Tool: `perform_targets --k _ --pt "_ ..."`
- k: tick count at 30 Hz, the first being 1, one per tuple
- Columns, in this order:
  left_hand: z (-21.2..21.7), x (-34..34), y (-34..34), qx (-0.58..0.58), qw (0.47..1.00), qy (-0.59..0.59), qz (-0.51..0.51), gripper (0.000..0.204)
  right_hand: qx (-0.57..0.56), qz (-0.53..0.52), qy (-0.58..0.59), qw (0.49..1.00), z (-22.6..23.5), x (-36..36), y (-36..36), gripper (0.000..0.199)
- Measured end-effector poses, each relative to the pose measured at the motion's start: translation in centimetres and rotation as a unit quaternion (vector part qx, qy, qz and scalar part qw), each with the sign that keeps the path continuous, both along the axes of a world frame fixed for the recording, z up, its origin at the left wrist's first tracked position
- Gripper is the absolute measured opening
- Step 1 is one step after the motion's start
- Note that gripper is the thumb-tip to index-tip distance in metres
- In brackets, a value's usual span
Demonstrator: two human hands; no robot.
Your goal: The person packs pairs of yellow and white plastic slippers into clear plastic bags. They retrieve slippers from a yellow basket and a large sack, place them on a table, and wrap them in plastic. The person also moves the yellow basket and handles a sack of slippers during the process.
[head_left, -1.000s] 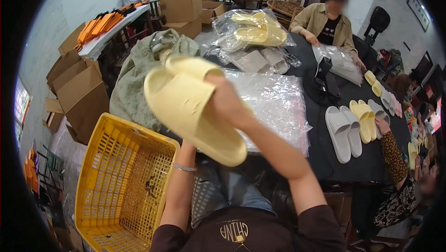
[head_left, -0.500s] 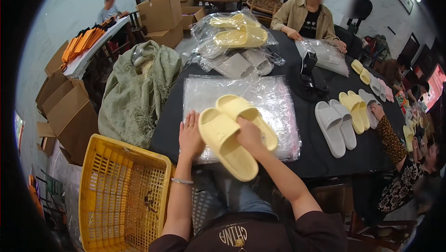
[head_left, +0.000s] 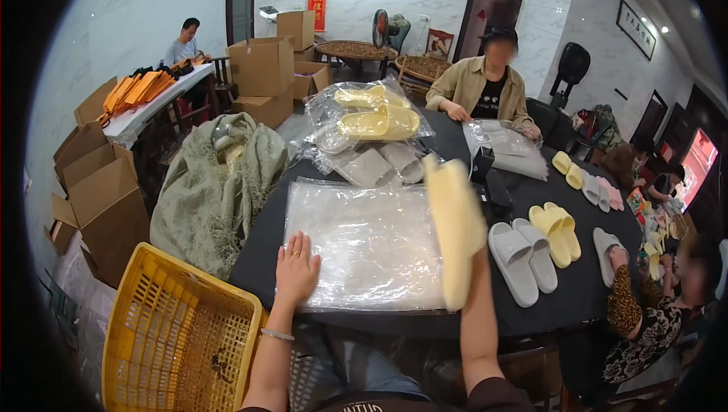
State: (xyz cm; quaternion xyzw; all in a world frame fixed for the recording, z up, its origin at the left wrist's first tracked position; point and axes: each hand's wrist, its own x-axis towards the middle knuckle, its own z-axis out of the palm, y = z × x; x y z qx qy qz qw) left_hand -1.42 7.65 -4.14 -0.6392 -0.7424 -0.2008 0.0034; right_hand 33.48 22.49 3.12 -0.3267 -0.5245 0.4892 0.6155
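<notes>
My left hand [head_left: 297, 269] lies flat, fingers stretched out, on the left edge of a stack of clear plastic bags [head_left: 364, 241]. At the stack's right edge, my right hand [head_left: 478, 256] grips a pair of yellow slippers [head_left: 453, 234], held on edge and smeared by motion. The slippers hide most of its fingers. Further right, grey slippers [head_left: 514, 260] and another yellow pair [head_left: 557, 231] stand on the black table [head_left: 409, 325]. Behind the stack, bagged yellow slippers [head_left: 379, 122] rest above bagged grey slippers [head_left: 371, 168].
A yellow plastic crate [head_left: 182, 283] stands at my left, near a green woven sack [head_left: 212, 192] and cardboard boxes [head_left: 114, 207]. Across the table, a person [head_left: 485, 86] handles more clear bags [head_left: 506, 150]. At the right, a patterned-sleeved person's hand [head_left: 618, 258] touches a grey slipper [head_left: 604, 249].
My right hand has carried the yellow slippers rightward off the middle of the bags and turned them on edge. My left hand stays at the stack's left edge. The view has tilted up.
</notes>
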Motion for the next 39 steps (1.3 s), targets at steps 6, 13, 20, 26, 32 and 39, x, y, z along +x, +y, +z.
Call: perform_targets --k 6,13,20,26,32,39 --pt "-0.8 0.0 0.4 0.001 1.000 0.012 0.002 0.058 -0.057 -0.065 0.071 0.994 3.9 7.7 2.8 0.021" --pt "-1.5 -0.2 0.6 0.014 0.999 0.032 0.005 0.056 -0.079 -0.049 -0.001 0.996 3.1 9.6 -2.2 0.018" --pt "-1.4 0.1 1.3 0.001 0.999 0.045 0.002 0.057 -0.071 0.072 -0.053 0.993 5.3 2.7 -8.1 0.017" --pt "-3.1 -0.8 0.8 0.051 0.988 -0.141 -0.046 0.057 -0.086 0.244 -0.117 0.959 6.0 -8.9 -11.9 0.018" --pt "-5.4 -2.0 -0.6 0.135 0.871 -0.467 -0.062 0.052 0.170 0.064 -0.411 0.893 2.8 -20.5 -9.5 0.008" --pt "-1.3 -0.9 0.4 -0.004 0.997 0.060 -0.048 0.054 0.206 -0.031 -0.432 0.877 -7.4 -20.9 -3.4 0.019"
